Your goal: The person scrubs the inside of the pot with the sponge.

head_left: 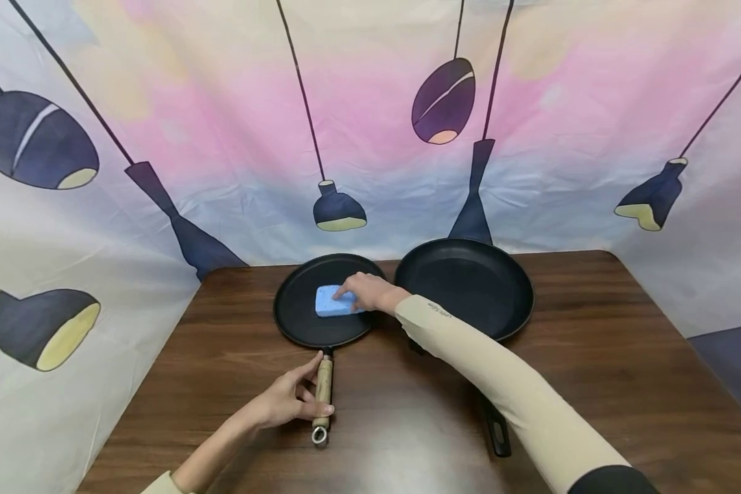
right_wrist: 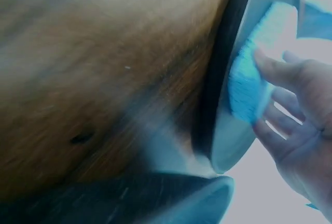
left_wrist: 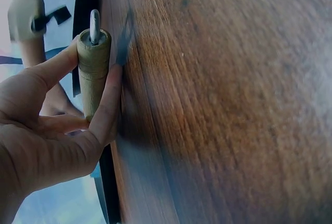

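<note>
A flat black pan (head_left: 296, 322) lies on the table with its wooden handle (head_left: 324, 381) toward me. My left hand (head_left: 284, 401) holds that handle between thumb and fingers near its metal ring; the left wrist view shows the thumb and fingers on either side of the wood (left_wrist: 93, 89). On the pan's surface sits a light blue sponge (head_left: 328, 302). My right hand (head_left: 373, 291) pinches it from its right side. In the right wrist view, thumb and fingertips grip the edges of the sponge (right_wrist: 251, 79).
A larger black frying pan (head_left: 463, 281) stands close to the right of the flat pan, beneath my right forearm. Its black handle (head_left: 500, 432) points toward me. Behind the brown wooden table (head_left: 593, 329) hangs a cloth backdrop (head_left: 234, 103) with printed lamps.
</note>
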Demonstrator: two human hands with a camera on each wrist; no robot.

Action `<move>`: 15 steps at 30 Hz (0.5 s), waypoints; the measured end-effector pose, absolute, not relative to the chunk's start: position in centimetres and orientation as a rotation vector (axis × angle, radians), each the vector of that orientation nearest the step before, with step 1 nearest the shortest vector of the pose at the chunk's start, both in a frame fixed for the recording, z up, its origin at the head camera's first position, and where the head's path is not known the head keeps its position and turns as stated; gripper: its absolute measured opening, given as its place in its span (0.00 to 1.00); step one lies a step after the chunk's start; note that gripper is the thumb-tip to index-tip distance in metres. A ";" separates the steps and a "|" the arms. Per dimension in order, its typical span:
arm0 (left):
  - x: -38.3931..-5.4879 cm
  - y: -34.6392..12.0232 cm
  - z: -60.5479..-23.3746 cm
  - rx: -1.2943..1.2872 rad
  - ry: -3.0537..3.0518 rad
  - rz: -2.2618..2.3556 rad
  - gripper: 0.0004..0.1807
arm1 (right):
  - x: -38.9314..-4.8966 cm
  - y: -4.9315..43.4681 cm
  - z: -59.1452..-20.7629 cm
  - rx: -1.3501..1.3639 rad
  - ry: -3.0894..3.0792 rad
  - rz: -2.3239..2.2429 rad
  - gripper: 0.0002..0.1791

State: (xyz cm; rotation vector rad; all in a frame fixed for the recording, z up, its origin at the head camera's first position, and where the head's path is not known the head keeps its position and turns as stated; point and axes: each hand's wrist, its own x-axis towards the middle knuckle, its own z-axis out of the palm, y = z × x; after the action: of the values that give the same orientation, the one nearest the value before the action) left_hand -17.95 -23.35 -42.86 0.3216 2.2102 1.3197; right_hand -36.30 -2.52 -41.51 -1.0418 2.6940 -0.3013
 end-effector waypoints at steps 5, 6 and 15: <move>-17.1 -23.2 -43.0 0.288 2.230 1.308 0.60 | -38.3 -3.7 -42.8 -0.850 2.909 -0.134 0.28; -17.1 -23.2 -43.0 0.287 2.232 1.306 0.60 | -38.6 -3.9 -42.9 -0.805 2.935 -0.099 0.28; -17.8 -23.5 -42.9 0.290 2.254 1.312 0.60 | -39.4 -2.8 -41.4 -0.823 2.828 -0.028 0.27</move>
State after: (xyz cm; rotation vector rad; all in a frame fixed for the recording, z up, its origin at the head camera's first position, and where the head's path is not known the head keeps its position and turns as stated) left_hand -17.79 -23.46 -42.91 0.2899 2.2536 1.3122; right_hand -39.39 -2.82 -41.44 -0.8225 2.8275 -0.0282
